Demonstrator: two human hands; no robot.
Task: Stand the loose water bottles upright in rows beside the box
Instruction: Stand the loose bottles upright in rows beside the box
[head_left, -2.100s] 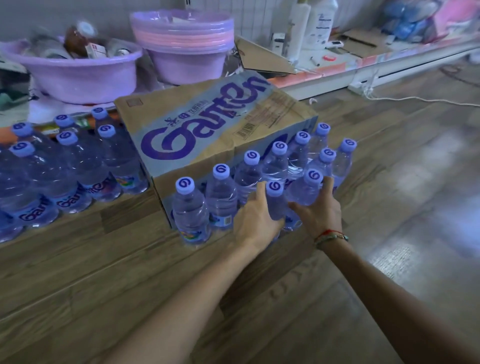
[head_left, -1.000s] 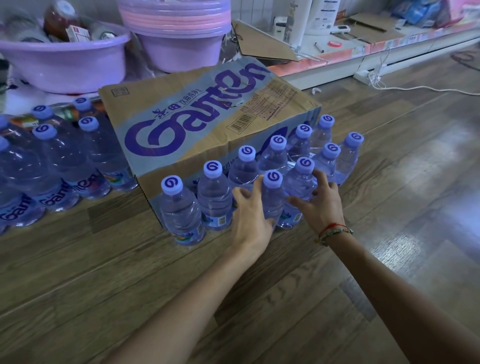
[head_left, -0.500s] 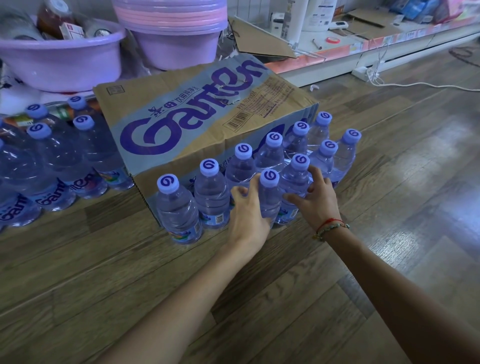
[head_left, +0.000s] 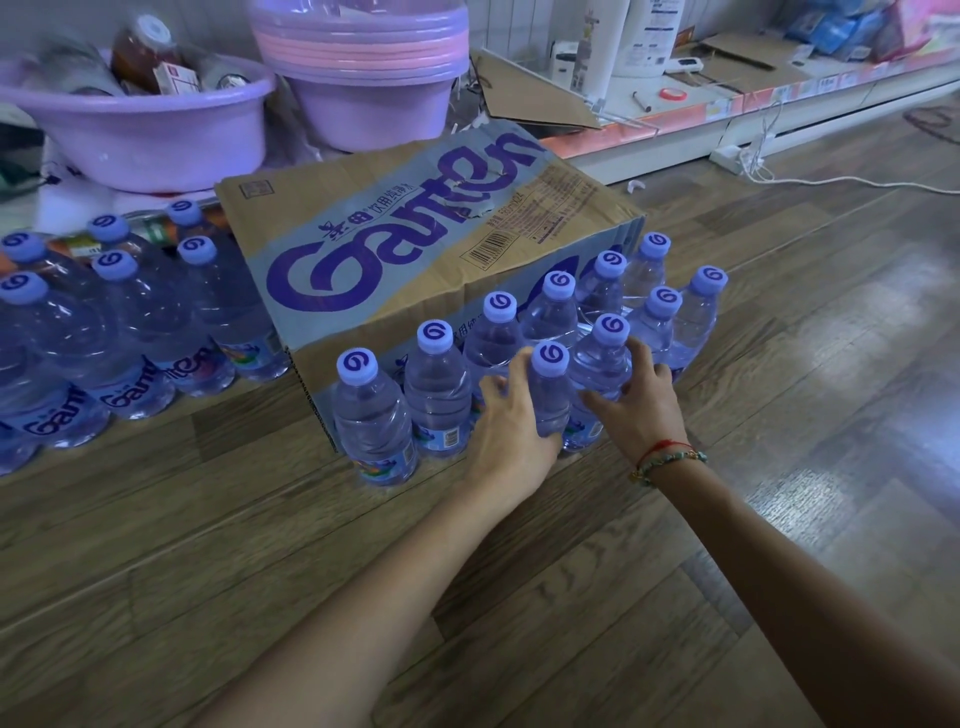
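Observation:
A cardboard box (head_left: 441, 244) printed in purple stands on the wooden floor. Small water bottles with lilac caps stand upright in two rows along its near side, from the leftmost bottle (head_left: 374, 421) to the far end bottle (head_left: 698, 317). My left hand (head_left: 511, 426) grips the front-row bottle (head_left: 549, 384) low on its body. Just to its right, my right hand (head_left: 636, 405) wraps thumb and fingers around the neighbouring bottle (head_left: 602, 358). Both bottles are upright and touch each other.
Several larger water bottles (head_left: 130, 332) stand left of the box. Behind are lilac plastic basins (head_left: 145, 124) and a stack of tubs (head_left: 363, 67). A low shelf edge (head_left: 727, 109) and a white cable (head_left: 831, 182) run along the right. Bare wood floor (head_left: 779, 467) lies to the right.
Both hands stay on the same two front bottles, which have shifted slightly closer to the row by the box. The view has drifted a little.

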